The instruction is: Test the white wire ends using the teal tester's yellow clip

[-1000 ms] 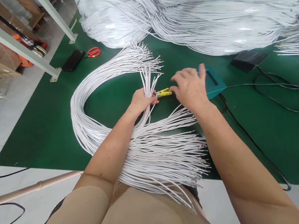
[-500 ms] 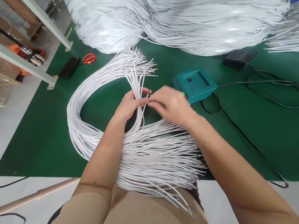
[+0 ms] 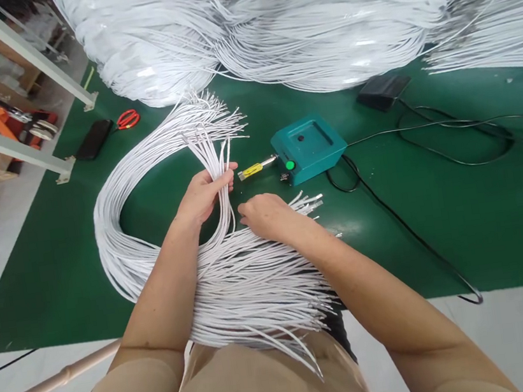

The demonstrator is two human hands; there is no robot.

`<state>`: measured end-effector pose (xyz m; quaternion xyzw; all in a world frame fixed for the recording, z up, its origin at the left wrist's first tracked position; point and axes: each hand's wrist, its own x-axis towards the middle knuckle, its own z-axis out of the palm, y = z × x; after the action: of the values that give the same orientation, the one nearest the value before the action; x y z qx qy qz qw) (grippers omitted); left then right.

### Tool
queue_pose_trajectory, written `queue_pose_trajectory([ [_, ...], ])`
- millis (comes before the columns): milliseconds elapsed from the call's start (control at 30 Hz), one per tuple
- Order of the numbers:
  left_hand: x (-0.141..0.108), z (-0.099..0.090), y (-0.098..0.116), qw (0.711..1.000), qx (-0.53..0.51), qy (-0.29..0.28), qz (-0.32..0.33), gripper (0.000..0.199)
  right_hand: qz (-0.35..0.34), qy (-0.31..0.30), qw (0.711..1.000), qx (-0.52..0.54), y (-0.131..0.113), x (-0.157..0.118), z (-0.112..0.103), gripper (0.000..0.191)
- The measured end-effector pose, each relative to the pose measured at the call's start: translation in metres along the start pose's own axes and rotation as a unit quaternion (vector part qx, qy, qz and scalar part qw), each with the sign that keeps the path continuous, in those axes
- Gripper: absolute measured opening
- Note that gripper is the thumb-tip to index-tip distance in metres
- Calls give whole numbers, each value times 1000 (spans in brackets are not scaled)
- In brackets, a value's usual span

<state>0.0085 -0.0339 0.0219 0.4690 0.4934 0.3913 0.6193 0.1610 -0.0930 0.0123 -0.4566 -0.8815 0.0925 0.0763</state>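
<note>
My left hand (image 3: 206,193) is closed around a small bunch of white cables (image 3: 211,157), whose ends stick up above the thumb. Below it, my right hand (image 3: 267,216) rests at the upper edge of the large looped cable bundle (image 3: 253,277), fingers curled down; whether they grip a cable is hidden. The bundle curves round on the left, and its other ends (image 3: 232,122) fan out behind my left hand. Right of my hands stands a teal box-shaped device (image 3: 310,148) with a green button and a yellow-labelled metal piece (image 3: 253,170) projecting toward my left hand.
Big heaps of white cables (image 3: 318,40) lie along the back of the green table (image 3: 417,246). Red-handled scissors (image 3: 128,119) and a black phone-like object (image 3: 95,139) are at the left. A black pedal-like block (image 3: 383,91) and black cords (image 3: 404,219) lie to the right.
My right hand has moved down from beside my left hand to the cable bundle, uncovering the device's front and its yellow-labelled piece. My left hand still holds its bunch. The camera view has shifted.
</note>
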Motion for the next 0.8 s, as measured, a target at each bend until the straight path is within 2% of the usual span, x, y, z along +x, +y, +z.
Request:
queue_pose_trajectory([
  [100, 0, 2, -3, 999, 22, 6, 22, 44, 52, -54, 996, 38, -2, -2, 0, 14],
  [200, -1, 5, -6, 999, 36, 9, 32, 44, 76, -63, 991, 88, -9, -2, -6, 15],
  [300, -1, 8, -8, 999, 35, 3, 28, 43, 54, -51, 989, 130, -10, -5, -23, 18],
  [400, -3, 11, -8, 999, 31, -8, 27, 38, 63, -51, 975, 208, 4, -18, -49, 17],
  [500, -5, 16, -8, 999, 33, -20, 33, 36, 126, 59, 941, 310, 32, -37, -73, 21],
  [567, -9, 20, -8, 998, 37, -36, 31, 37, 188, 157, 916, 317, 53, -45, -79, 24],
  [667, -15, 28, -7, 995, 73, -51, 33, 39, 252, 298, 875, 287, 78, -46, -71, 28],
  [733, -19, 33, -7, 990, 126, -51, 42, 35, 282, 353, 855, 254, 88, -43, -61, 29],
  [800, -23, 39, -5, 977, 199, -54, 49, 30, 303, 383, 843, 225, 93, -39, -53, 30],
])
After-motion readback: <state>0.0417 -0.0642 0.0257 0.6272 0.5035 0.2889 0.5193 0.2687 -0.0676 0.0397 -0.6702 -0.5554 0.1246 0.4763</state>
